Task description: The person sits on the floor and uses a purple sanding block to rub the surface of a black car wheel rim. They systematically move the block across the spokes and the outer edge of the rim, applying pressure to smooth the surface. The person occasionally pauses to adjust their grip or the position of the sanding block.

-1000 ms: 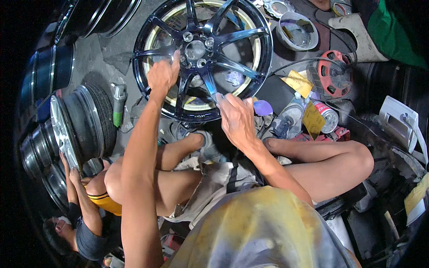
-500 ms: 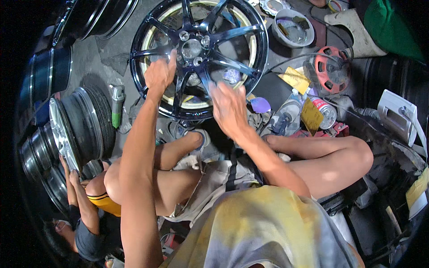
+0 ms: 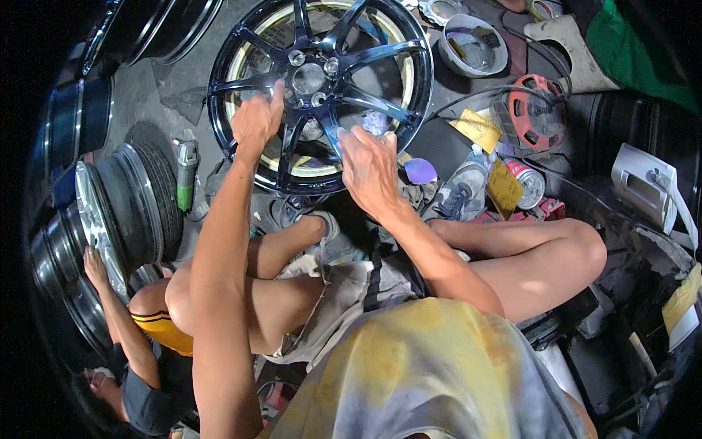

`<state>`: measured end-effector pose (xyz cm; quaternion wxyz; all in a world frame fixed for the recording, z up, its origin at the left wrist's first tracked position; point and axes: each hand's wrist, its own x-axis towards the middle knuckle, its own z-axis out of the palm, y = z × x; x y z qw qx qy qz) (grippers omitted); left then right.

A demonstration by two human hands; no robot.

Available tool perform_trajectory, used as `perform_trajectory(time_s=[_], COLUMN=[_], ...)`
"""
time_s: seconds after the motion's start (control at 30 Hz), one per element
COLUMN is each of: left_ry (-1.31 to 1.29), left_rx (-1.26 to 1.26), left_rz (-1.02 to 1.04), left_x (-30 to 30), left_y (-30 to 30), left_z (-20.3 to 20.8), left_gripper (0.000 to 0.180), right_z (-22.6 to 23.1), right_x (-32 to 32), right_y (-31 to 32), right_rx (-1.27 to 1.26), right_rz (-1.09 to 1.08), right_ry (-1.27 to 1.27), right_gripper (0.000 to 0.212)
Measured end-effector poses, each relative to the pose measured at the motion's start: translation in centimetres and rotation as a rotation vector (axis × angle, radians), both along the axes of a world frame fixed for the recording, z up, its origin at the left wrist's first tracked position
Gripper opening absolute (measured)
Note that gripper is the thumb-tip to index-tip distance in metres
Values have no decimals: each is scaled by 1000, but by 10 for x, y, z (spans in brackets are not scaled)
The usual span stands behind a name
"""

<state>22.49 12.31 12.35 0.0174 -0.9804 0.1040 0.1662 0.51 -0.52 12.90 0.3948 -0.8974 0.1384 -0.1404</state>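
A glossy dark multi-spoke wheel rim [image 3: 308, 79] lies face up in front of me, between my feet and the far edge of the view. My left hand [image 3: 256, 121] grips a left-hand spoke, its index finger stretched towards the hub. On the lower right spokes, my right hand [image 3: 369, 167] has its fingers bent and drawn together. Whatever lies under those fingertips is hidden. A pale ring and a crumpled purple-white piece [image 3: 374, 123] show through the gaps between the spokes.
A white bowl of murky water [image 3: 474, 47] stands beyond the rim's right side. Yellow sandpaper sheets [image 3: 479, 130], a drink can [image 3: 528, 184] and a red slotted disc [image 3: 537, 113] lie right. Leftward are an angle grinder [image 3: 186, 175], stacked rims [image 3: 139, 201] and another person's hand [image 3: 95, 269].
My right hand has shifted slightly along the spoke and looks less blurred. My left hand keeps its place on the rim. The other person's hand has moved on the stacked wheel.
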Motion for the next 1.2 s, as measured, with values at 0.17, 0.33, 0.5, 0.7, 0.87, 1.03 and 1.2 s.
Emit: perform_trajectory(time_s=[0.17,0.33,0.5,0.7,0.87,1.03,1.2], left_ry=[-25,4,-22,-11,-40,-33,-52], left_rx=[-6,23,-5,-8,-15,0,-19], left_rz=[5,-19,-5,-6,-31,-24,-37], left_x=[0,5,-4,-3,2,4,0], left_y=[3,2,8,8,4,5,11], left_z=[-3,-6,-9,-9,-8,-7,-12], left_gripper=[78,77,77,79,78,79,78], right_z=[9,-7,5,14,-1,13,-1], right_x=[-13,19,-15,-22,11,-24,6], right_y=[0,-6,5,2,-4,6,1], right_rx=[32,-37,37,16,-75,32,-44], right_rz=[43,17,16,53,46,13,34], right_ry=[22,-5,8,29,-43,-4,-48], right_gripper=[24,23,24,26,31,24,26])
